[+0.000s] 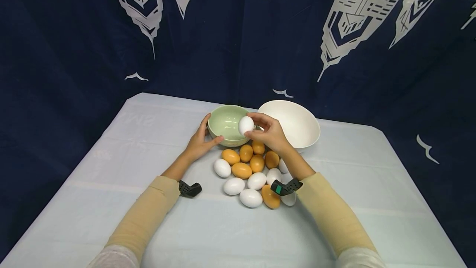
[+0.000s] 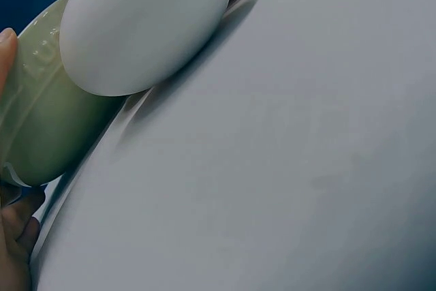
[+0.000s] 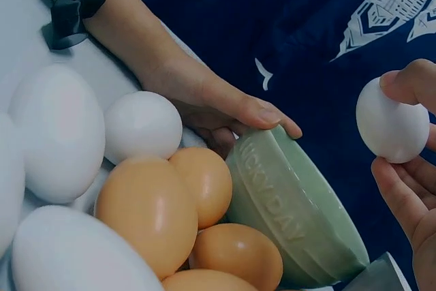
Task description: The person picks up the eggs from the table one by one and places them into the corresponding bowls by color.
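Note:
My right hand (image 1: 268, 130) pinches a white egg (image 1: 246, 125) between thumb and fingertips, above the right side of the green bowl (image 1: 223, 124). In the right wrist view this egg (image 3: 390, 120) is up off the bowl's rim. My left hand (image 1: 198, 144) holds the bowl from its left side, thumb over the near rim and other fingers round the outside. Raised lettering runs along the bowl's side (image 3: 276, 195). Inside, the bowl shows only its glossy green surface. In the left wrist view a large white egg (image 2: 146, 28) partly covers the bowl (image 2: 58, 131).
Several brown eggs (image 1: 241, 171) and white eggs (image 1: 251, 198) lie grouped in front of the bowl, some partly hidden by my right forearm. A wide white bowl (image 1: 291, 123) stands right of the green one. Behind the white-covered table (image 1: 160, 127) hangs a dark blue patterned cloth (image 1: 223, 44).

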`<state>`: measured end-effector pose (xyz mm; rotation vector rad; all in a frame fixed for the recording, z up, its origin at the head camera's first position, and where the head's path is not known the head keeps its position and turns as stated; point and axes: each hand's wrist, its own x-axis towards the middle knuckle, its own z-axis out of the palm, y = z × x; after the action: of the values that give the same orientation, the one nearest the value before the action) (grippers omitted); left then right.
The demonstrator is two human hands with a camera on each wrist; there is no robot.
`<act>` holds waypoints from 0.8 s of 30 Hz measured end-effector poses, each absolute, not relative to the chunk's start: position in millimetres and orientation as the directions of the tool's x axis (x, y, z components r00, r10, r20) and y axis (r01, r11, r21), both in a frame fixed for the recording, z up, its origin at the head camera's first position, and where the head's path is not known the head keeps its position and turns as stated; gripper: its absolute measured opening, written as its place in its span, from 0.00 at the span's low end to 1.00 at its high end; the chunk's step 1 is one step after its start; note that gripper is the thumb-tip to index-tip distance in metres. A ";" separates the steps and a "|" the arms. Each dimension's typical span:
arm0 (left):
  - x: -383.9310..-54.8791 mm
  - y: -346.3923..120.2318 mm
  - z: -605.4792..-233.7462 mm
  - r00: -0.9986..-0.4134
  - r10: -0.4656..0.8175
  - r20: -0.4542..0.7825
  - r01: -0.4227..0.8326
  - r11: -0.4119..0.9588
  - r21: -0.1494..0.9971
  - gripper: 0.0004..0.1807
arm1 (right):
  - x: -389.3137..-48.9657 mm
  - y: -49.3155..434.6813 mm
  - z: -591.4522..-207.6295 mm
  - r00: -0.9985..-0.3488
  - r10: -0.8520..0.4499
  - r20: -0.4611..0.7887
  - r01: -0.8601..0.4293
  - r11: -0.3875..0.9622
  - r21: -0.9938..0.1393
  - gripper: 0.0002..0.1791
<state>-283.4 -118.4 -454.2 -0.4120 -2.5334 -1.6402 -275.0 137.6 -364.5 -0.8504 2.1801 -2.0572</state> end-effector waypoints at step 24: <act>-283.2 -118.3 -453.6 -0.960 0.185 0.210 0.269 0.394 0.879 0.52 | -301.1 94.3 -364.1 -0.879 -0.380 0.288 -0.339 0.074 -0.938 0.29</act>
<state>-283.2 -118.3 -453.6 -0.4171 -2.5565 -1.6357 -301.1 94.3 -364.1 -0.7625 2.2781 -1.9742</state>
